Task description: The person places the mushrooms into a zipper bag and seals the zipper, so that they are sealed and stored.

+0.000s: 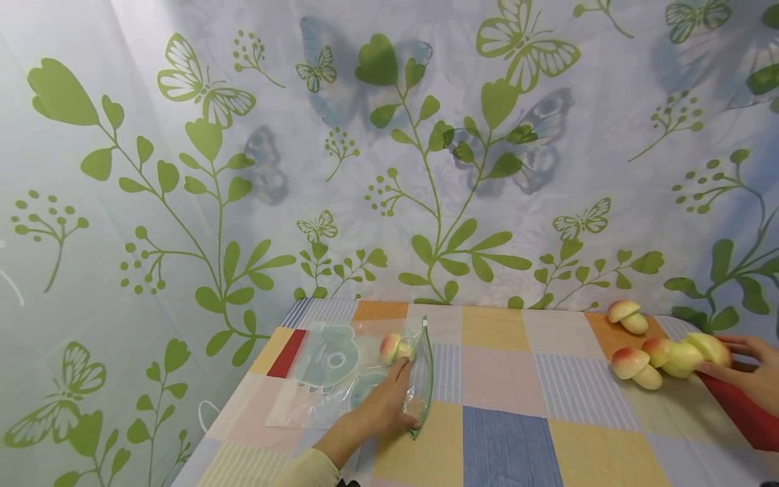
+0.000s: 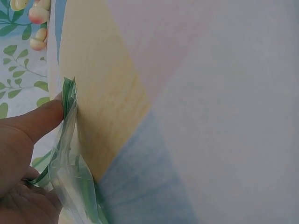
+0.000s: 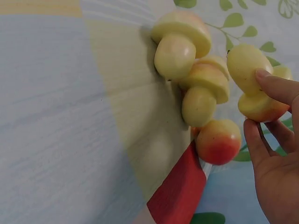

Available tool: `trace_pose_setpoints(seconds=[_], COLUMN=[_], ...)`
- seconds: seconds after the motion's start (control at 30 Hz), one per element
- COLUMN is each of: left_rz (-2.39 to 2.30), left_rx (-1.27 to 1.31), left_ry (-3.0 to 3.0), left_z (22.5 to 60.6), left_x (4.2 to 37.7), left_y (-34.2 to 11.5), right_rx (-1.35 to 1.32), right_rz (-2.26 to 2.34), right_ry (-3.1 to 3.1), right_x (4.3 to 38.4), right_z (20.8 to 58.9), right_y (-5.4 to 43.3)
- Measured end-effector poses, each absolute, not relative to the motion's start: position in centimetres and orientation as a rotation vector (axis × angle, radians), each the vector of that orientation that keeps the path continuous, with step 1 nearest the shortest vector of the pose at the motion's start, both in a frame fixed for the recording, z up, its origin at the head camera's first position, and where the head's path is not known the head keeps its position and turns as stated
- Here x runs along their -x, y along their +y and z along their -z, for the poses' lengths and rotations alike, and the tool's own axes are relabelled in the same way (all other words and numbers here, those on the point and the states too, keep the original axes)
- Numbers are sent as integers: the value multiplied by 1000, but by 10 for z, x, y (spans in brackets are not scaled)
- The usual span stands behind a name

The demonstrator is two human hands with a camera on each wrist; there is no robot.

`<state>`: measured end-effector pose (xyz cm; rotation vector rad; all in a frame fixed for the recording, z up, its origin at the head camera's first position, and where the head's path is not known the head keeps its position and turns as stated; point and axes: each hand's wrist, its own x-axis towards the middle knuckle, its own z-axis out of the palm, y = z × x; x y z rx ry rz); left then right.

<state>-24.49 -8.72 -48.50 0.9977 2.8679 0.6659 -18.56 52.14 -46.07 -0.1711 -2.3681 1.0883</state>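
Observation:
My left hand (image 1: 383, 402) grips a clear zip bag (image 1: 286, 406) by its green-edged mouth. In the left wrist view its fingers are at the green zip strip (image 2: 70, 93). A toy mushroom (image 1: 392, 348) with a reddish cap shows within the bag, just beyond the fingertips. Over at the right, my right hand (image 1: 754, 372) pinches another toy mushroom (image 3: 247, 70) between thumb and fingers, above the cloth. Close by lie more toy mushrooms, one (image 1: 635, 368) in front and another (image 1: 628, 316) farther back.
A patchwork cloth (image 1: 505, 433) covers the table. Behind it hangs a curtain (image 1: 365, 223) with green leaves and butterflies. In the right wrist view, a mushroom with a red cap (image 3: 219, 142) lies near the table edge beside a red patch (image 3: 180, 186).

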Motion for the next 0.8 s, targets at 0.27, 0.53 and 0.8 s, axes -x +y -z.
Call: trace_pose_setpoints(seconds=[0.27,0.53,0.8], left_rz=[-664,-657,-650], left_rx=[-1006,-990,-984], left_ry=[2866,2872,2869], left_z=[485,485,486], left_x=[245,245,246], left_y=[-87,-87,-87], right_rx=[180,180,100], right_rz=[-957,-929,-973], right_ry=[-2436,-2623,-2701], right_x=[189,191,196], right_z=[450,443,435], right_y=[505,493,478])
